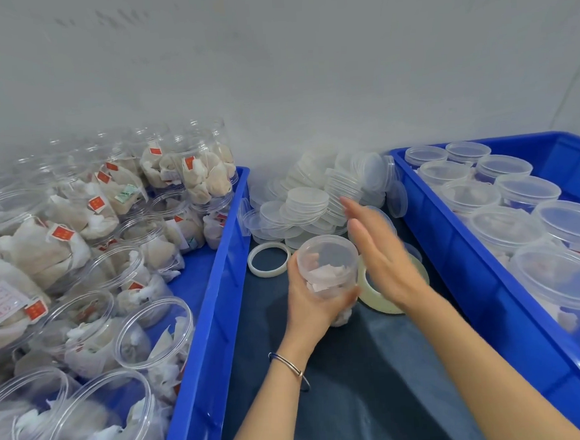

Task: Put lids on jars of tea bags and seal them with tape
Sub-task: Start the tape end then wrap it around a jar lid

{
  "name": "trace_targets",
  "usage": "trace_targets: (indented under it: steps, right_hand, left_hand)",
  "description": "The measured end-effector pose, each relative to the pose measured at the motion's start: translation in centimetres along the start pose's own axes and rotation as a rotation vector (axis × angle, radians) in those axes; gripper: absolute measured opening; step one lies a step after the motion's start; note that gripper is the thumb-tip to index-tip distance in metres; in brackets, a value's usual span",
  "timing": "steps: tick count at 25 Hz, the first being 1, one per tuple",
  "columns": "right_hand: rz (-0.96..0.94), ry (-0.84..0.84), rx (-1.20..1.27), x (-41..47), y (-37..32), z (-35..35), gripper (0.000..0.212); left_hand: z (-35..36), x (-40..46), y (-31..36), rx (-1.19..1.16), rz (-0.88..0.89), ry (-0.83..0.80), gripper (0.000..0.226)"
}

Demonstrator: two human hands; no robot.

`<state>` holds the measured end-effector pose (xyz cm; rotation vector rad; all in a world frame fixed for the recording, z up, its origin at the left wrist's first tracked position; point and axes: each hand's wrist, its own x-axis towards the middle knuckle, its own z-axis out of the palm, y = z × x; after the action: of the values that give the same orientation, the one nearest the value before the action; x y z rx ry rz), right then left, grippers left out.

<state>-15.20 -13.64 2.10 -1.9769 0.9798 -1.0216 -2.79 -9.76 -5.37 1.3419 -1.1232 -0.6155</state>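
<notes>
My left hand (314, 307) grips a clear jar of tea bags (327, 268) from below, over the dark cloth between two crates; a lid sits on the jar. My right hand (379, 249) hovers just right of the jar, fingers straight and pointing toward the heap of clear lids (314, 202), holding nothing. A roll of clear tape (385, 294) lies under my right hand, partly hidden by it. A second, thinner tape ring (268, 259) lies left of the jar.
The blue crate at left (215, 289) holds several open jars of tea bags (84, 248), stacked and tilted. The blue crate at right (466, 262) holds several lidded jars (526, 189). A pale wall stands behind. Dark cloth (355, 383) covers the gap between the crates.
</notes>
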Motion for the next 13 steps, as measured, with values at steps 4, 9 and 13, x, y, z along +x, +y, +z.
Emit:
trace_targets:
  steps: [4, 9, 13]
  right_hand:
    - [0.327, -0.177, -0.797, -2.9, 4.6, -3.5, 0.052]
    - [0.272, -0.425, -1.002, -4.3, 6.7, -3.0, 0.035]
    - [0.204, -0.083, -0.464, -3.6, 5.1, -3.7, 0.018]
  left_hand:
    - [-0.9, -0.2, 0.3, -0.071, -0.018, -0.119, 0.096]
    - [-2.2, -0.5, 1.8, -0.182, -0.073, -0.105, 0.099]
    - [-1.9, 0.1, 5.3, -0.054, 0.159, 0.093, 0.039]
